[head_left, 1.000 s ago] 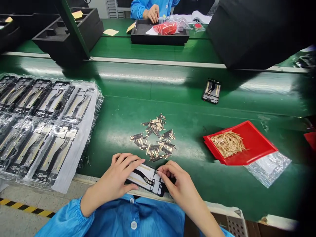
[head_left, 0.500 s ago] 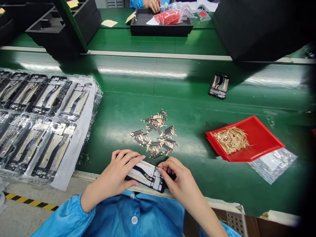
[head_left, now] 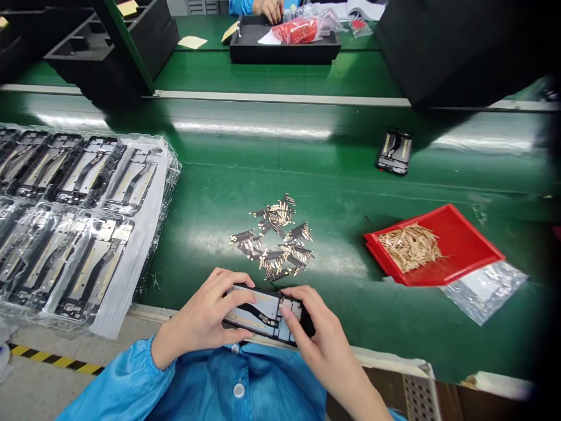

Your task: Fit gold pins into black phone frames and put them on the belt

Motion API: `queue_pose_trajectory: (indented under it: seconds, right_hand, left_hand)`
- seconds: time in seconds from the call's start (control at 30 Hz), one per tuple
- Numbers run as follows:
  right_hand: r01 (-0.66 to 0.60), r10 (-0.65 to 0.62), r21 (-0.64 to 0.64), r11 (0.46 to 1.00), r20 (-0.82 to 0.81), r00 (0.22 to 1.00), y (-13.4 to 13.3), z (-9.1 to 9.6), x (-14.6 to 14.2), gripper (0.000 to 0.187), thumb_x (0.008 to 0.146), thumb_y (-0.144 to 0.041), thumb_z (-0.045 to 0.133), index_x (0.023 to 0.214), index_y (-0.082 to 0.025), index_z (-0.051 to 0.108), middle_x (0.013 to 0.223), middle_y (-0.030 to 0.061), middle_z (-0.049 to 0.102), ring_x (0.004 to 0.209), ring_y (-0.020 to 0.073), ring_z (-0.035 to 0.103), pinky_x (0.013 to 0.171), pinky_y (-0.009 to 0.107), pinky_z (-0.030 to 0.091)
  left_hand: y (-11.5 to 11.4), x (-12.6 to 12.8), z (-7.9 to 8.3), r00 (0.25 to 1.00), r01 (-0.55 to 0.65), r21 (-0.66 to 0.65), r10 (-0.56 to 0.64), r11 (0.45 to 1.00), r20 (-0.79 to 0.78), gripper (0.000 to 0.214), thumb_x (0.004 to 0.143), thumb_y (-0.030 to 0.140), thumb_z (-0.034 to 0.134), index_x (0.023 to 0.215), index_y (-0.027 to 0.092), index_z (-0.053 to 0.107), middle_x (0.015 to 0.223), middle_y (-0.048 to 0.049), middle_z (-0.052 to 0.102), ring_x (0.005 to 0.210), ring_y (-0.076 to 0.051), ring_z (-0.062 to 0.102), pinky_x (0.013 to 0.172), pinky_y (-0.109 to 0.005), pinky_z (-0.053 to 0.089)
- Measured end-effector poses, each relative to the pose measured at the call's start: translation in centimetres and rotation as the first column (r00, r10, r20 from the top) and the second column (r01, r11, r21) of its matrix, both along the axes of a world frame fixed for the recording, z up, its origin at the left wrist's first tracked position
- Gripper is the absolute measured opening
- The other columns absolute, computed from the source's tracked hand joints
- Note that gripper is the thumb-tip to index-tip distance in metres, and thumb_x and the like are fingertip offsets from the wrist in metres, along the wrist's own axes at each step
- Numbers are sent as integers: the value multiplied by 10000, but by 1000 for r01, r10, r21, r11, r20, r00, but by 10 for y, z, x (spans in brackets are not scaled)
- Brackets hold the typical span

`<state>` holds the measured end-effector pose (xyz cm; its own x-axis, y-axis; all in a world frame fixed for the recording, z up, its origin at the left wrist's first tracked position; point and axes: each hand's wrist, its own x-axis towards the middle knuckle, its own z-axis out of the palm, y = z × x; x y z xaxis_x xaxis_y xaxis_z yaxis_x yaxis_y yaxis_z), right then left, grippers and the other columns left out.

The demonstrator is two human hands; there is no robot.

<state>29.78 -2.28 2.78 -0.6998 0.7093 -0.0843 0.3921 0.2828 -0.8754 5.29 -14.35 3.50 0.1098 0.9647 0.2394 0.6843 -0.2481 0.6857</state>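
A phone screen assembly (head_left: 263,308), with a black frame, a pale back and a dark flex cable, lies at the bench's front edge between my hands. My left hand (head_left: 209,311) grips its left end, thumb along the near side and fingers over the far side. At the right end, my right hand (head_left: 322,330) presses its thumb on the pale face, with the fingers around the far edge. Just beyond lies a loose pile of small black and gold flex strips (head_left: 278,257).
At left are clear trays (head_left: 151,234) of similar assemblies. A red scoop tray (head_left: 468,245) with tan strips rests on a clear bag (head_left: 486,292) at right. Another phone assembly (head_left: 394,153) lies farther back. Across the bench, a co-worker's hand (head_left: 269,9) is over a black tray (head_left: 284,54).
My right hand has gone from pinching at the assembly's right end to holding it with the thumb on top. My left fingers have drawn back. The far phone assembly has shifted slightly right.
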Motion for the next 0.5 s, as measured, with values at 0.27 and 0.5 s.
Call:
queue_pose_trajectory:
  seconds: [0.27, 0.5]
  right_hand:
    - [127, -164, -469, 874, -39, 986, -2, 9, 0, 413, 1046, -630, 630, 1133, -227, 644, 886, 10, 642, 775, 158, 556, 681, 243, 489]
    - [83, -195, -608, 790, -120, 973, -2, 9, 2, 396, 1053, -625, 630, 1164, -248, 583, 942, 2, 614, 827, 154, 545, 722, 232, 496]
  left_hand:
    - [3, 16, 20, 998, -59, 58, 60, 997, -24, 471, 967, 298, 781, 1351, 194, 529, 1314, -179, 654, 1114, -291, 671, 933, -430, 503]
    - [1, 24, 25, 995, -101, -2, 101, 995, -12, 657, 890, 293, 844, 1441, 203, 499, 1364, -165, 642, 1137, -297, 653, 938, -429, 510]
